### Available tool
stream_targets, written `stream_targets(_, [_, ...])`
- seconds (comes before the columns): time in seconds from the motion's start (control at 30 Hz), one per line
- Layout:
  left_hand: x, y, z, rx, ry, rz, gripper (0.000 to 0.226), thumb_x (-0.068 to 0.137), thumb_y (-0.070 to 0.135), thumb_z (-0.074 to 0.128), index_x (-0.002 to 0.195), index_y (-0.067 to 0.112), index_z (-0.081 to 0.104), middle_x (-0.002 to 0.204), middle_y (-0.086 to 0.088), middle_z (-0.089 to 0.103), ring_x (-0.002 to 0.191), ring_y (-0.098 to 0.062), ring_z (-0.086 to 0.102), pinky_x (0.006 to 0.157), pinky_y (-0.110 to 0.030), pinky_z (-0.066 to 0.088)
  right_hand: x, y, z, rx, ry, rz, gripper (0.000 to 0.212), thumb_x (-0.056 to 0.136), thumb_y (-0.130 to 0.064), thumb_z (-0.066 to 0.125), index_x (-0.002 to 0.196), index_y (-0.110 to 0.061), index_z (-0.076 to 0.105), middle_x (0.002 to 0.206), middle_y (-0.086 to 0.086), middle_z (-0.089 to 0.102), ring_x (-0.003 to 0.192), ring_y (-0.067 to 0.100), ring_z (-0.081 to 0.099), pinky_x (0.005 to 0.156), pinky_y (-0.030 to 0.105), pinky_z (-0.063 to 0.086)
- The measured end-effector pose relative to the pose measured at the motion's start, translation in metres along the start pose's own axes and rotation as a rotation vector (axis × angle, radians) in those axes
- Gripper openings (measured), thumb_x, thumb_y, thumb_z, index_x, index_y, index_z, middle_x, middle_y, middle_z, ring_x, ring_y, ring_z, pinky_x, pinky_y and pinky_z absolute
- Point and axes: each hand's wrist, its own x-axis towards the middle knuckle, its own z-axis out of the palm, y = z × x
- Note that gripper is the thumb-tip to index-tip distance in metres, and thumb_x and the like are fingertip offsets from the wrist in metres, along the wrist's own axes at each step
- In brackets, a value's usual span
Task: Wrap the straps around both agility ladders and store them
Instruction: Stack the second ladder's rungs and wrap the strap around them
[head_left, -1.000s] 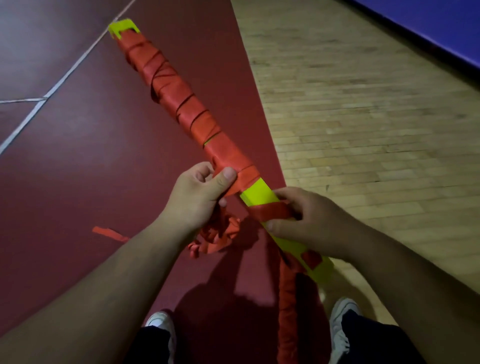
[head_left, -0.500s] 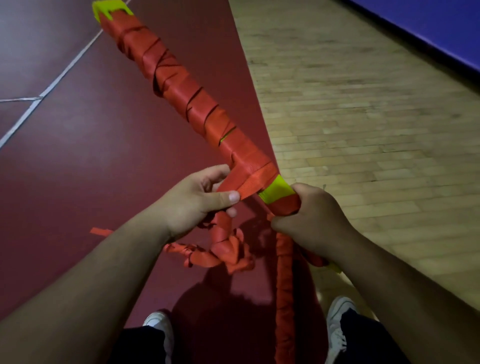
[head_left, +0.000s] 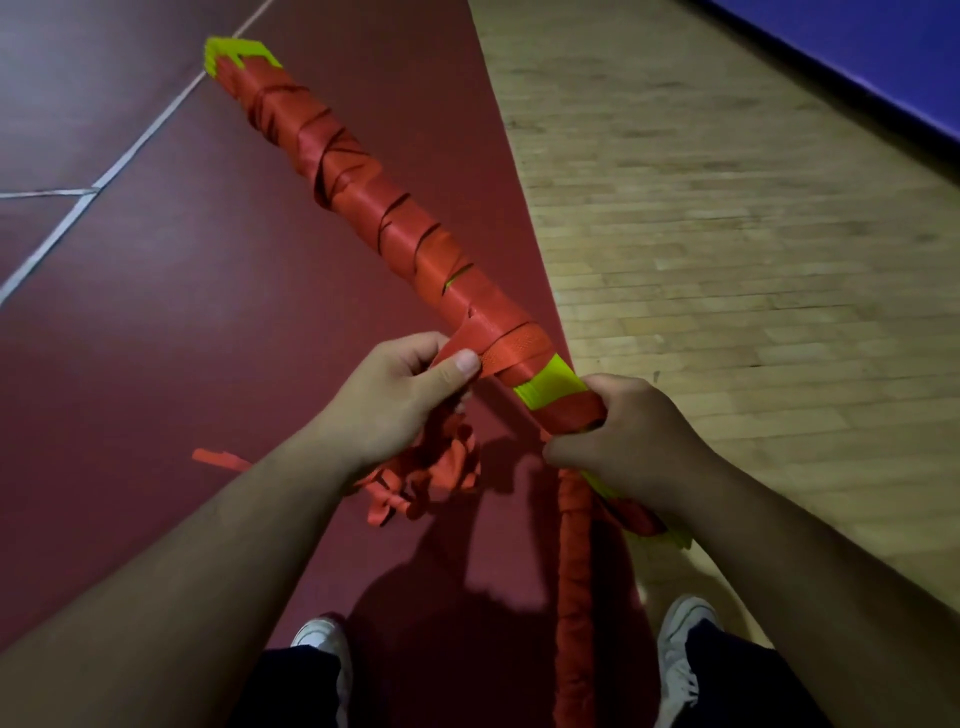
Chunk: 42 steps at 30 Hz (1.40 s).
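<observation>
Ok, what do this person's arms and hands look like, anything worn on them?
The left forearm and right forearm are bare to the frame edge, no sleeves in view. The left hand and right hand wear no gloves, and no ring, watch or wristband shows on the visible sides.

Your ladder (head_left: 395, 223) runs from your right hand (head_left: 628, 441) away to the upper left, above the floor (head_left: 156, 322). Your left hand (head_left: 395, 410) is just left of it, pinching the strap (head_left: 467, 338) where it leaves the wraps. Your right hand grips the ladder's near end. A strap heap (head_left: 431, 478) lies below your left hand. Another length (head_left: 574, 571) hangs down between your shoes (head_left: 680, 644).
</observation>
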Motion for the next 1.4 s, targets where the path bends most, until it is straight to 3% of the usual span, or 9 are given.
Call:
stream_targets(0.13, [0.005,-0.009,-0.006,0.574,0.109,0.333,0.042,0.089,0.057,0.054,0.083,0.018,0.066,0.078,0.009,0.062,0.078,-0.016,0.056,0.074,-0.035,0.045,0.003,0.003,-0.002,-0.052,0.018,-0.006,0.024,0.064,-0.025,0.083,0.081,-0.018,0.068,0.070,0.002,0.068,0.067,0.019,0.065,0.060,0.036,0.051])
stream_targets(0.2, [0.005,-0.009,-0.003,0.683,0.132,0.408,0.037,0.090,0.055,0.053,0.086,0.021,0.068,0.084,0.015,0.056,0.084,-0.011,0.050,0.078,-0.031,0.039,0.004,0.005,-0.002,-0.066,0.035,0.001,0.024,0.064,-0.026,0.083,0.080,-0.017,0.067,0.068,0.002,0.067,0.065,0.019,0.064,0.057,0.034,0.049])
stream_targets(0.33, [0.005,-0.003,0.001,0.461,0.093,0.237,0.031,0.086,0.051,0.060,0.067,0.027,0.055,0.059,0.012,0.053,0.057,-0.003,0.051,0.055,-0.020,0.038,0.005,0.009,-0.002,-0.039,0.069,0.023,0.025,0.064,-0.026,0.084,0.074,-0.015,0.064,0.061,-0.002,0.062,0.055,0.012,0.057,0.050,0.026,0.042])
stream_targets(0.53, [0.004,-0.006,0.002,0.390,-0.017,0.049,0.029,0.093,0.046,0.062,0.081,0.020,0.069,0.071,0.003,0.071,0.065,-0.012,0.067,0.067,-0.036,0.057,0.001,0.008,-0.001,-0.098,0.038,-0.007,0.023,0.064,-0.026,0.082,0.077,-0.019,0.065,0.065,-0.002,0.063,0.058,0.011,0.059,0.050,0.025,0.043])
stream_targets(0.73, [0.001,-0.001,0.004,0.275,-0.113,-0.096,0.030,0.099,0.036,0.056,0.082,0.013,0.063,0.068,-0.004,0.068,0.054,-0.019,0.063,0.053,-0.028,0.051,0.000,0.006,0.001,-0.101,-0.003,-0.004,0.022,0.064,-0.024,0.080,0.080,-0.018,0.065,0.071,0.003,0.066,0.066,0.020,0.063,0.060,0.037,0.052])
stream_targets(0.8, [0.000,-0.002,0.004,0.171,-0.119,-0.143,0.035,0.098,0.040,0.057,0.088,0.007,0.062,0.072,-0.012,0.069,0.061,-0.027,0.067,0.060,-0.037,0.055,0.001,0.006,0.003,-0.084,-0.002,0.001,0.023,0.064,-0.024,0.080,0.080,-0.018,0.066,0.071,0.003,0.066,0.067,0.021,0.064,0.061,0.038,0.052])
stream_targets(0.9, [0.003,-0.008,0.001,0.238,-0.073,-0.104,0.056,0.085,0.062,0.056,0.093,0.008,0.067,0.088,-0.019,0.070,0.076,-0.026,0.066,0.080,-0.054,0.058,0.002,0.005,0.003,-0.061,0.000,0.011,0.021,0.065,-0.023,0.080,0.081,-0.019,0.067,0.072,0.003,0.068,0.068,0.021,0.065,0.062,0.038,0.052])
stream_targets(1.17, [0.003,-0.009,-0.001,0.343,-0.058,-0.096,0.059,0.086,0.069,0.045,0.097,0.017,0.072,0.097,-0.001,0.076,0.097,-0.022,0.070,0.092,-0.047,0.052,0.003,0.005,0.005,-0.065,-0.016,0.008,0.021,0.064,-0.025,0.080,0.081,-0.020,0.068,0.072,0.003,0.068,0.068,0.020,0.065,0.063,0.039,0.053])
stream_targets(1.4, [0.003,-0.004,0.003,0.360,0.033,-0.055,0.042,0.099,0.046,0.050,0.076,0.015,0.067,0.069,0.006,0.069,0.060,-0.005,0.059,0.069,-0.031,0.049,0.004,0.006,0.005,-0.049,-0.008,0.024,0.022,0.064,-0.025,0.080,0.081,-0.018,0.068,0.071,0.004,0.068,0.066,0.021,0.065,0.058,0.034,0.050])
